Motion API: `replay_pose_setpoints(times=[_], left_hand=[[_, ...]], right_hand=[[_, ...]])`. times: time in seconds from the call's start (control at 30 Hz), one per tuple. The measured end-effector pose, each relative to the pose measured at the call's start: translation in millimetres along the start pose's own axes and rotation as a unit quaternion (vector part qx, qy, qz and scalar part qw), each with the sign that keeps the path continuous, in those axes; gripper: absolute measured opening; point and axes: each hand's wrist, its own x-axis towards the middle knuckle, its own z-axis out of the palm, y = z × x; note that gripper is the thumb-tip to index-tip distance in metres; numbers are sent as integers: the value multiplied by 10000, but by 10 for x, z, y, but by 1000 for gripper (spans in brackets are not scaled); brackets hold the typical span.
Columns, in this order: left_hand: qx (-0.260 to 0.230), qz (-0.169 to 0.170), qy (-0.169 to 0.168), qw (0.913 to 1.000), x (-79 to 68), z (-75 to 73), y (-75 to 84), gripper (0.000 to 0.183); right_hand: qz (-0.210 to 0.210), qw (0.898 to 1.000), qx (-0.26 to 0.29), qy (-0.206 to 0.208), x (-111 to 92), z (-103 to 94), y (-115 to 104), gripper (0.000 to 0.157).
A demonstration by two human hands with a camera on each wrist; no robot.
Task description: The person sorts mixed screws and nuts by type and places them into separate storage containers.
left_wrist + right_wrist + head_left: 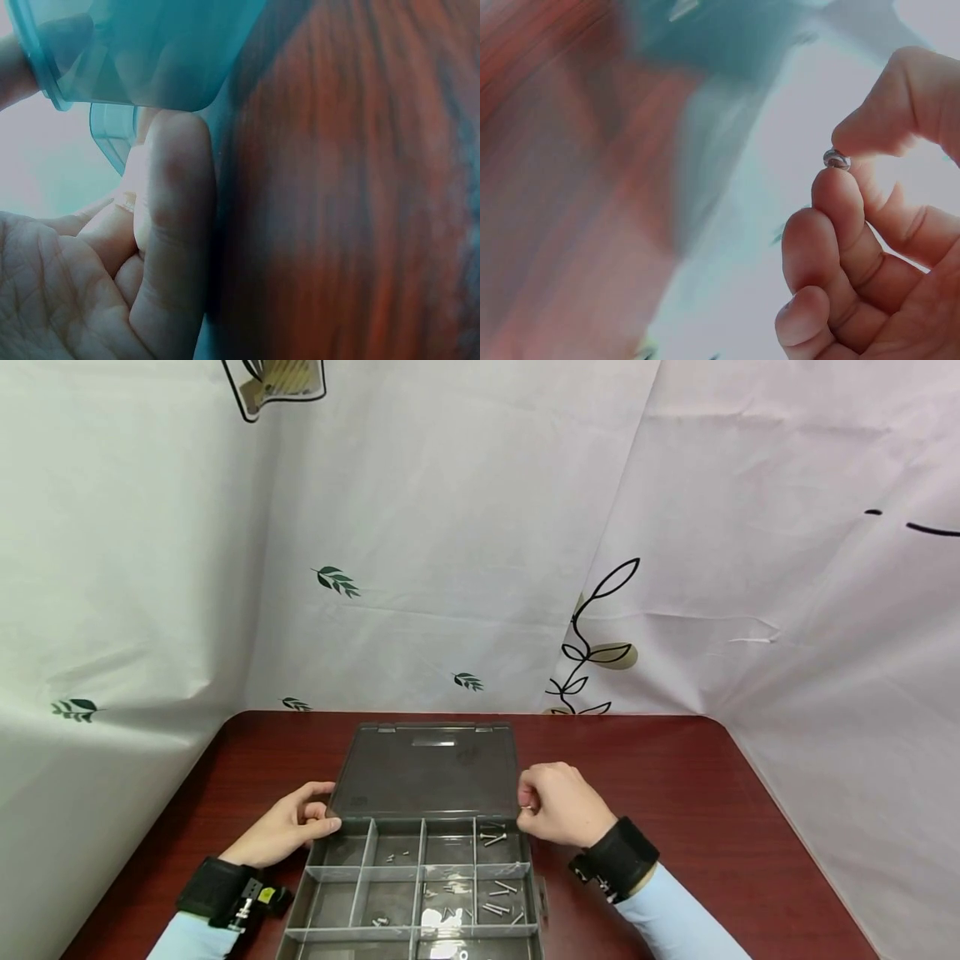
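A grey see-through compartment box lies with its lid folded back toward the wall. My left hand grips the box's left side near the hinge, thumb at the rim. In the left wrist view the thumb lies against the box wall, and part of the fingers is hidden behind it. Right of the lid, my right hand pinches a small metal nut between thumb and fingertip, with the other fingers curled. Screws lie in the right-hand compartments, and smaller metal pieces in some others.
A dark red wooden table carries the box. White cloth with printed leaves hangs behind it and at both sides. The near end of the box runs out of the head view.
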Motion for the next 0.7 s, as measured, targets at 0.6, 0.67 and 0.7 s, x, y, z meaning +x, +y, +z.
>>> replay_pose_setpoints(times=[0.6,0.67,0.7], left_hand=[[-20,-26,-33,10000,20,24,-11,75],[-38,-45,-31,10000,22,29,-8,75],[-49,-63,-30,10000,21,32,-5,76]], right_hand=[[-1803,9744,1301,-329,311,146,-1148,19],[-1876,9703,1423,-552,300,144,-1198,16],[-1904,9690,1428,-664,293,140,-1206,16]])
